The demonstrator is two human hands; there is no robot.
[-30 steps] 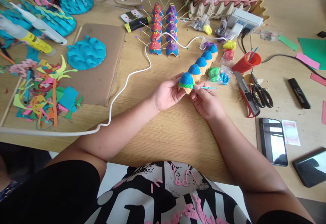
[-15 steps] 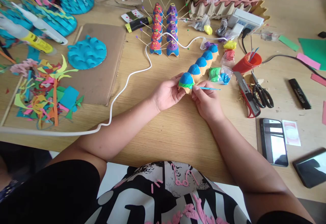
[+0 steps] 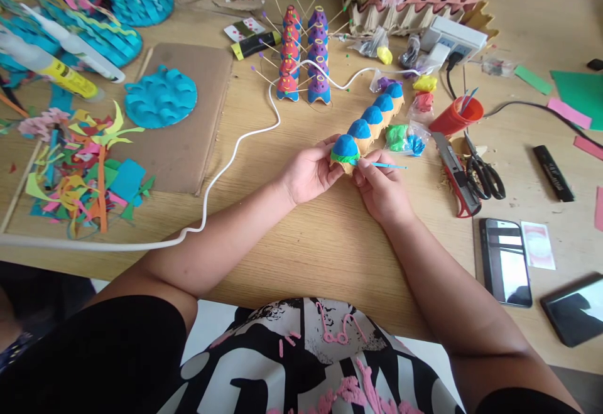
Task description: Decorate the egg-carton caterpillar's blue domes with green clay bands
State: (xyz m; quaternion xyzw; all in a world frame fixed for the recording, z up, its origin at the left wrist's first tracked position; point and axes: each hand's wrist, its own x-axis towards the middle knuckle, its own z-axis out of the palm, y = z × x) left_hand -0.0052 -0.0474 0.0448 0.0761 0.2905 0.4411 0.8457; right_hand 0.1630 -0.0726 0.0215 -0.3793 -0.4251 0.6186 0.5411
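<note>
A strip of egg carton cups with blue clay on the domes slants away from me. Green clay rings the nearest cup below its blue cap. My left hand is closed on the near end of the strip, its fingers at the side of that cup. Between the thumb and fingers of my right hand is a thin blue modelling tool; its tip meets the green clay. Beside the strip lie lumps of green clay and blue clay on plastic.
Red and purple carton caterpillars with pins stand at the back. A white cable crosses the table and passes over my left forearm. At right are an orange cup, a box cutter, scissors and a phone. Paper scraps lie left.
The tool in my right hand has shifted very slightly at the green clay. My left hand and the carton strip look the same.
</note>
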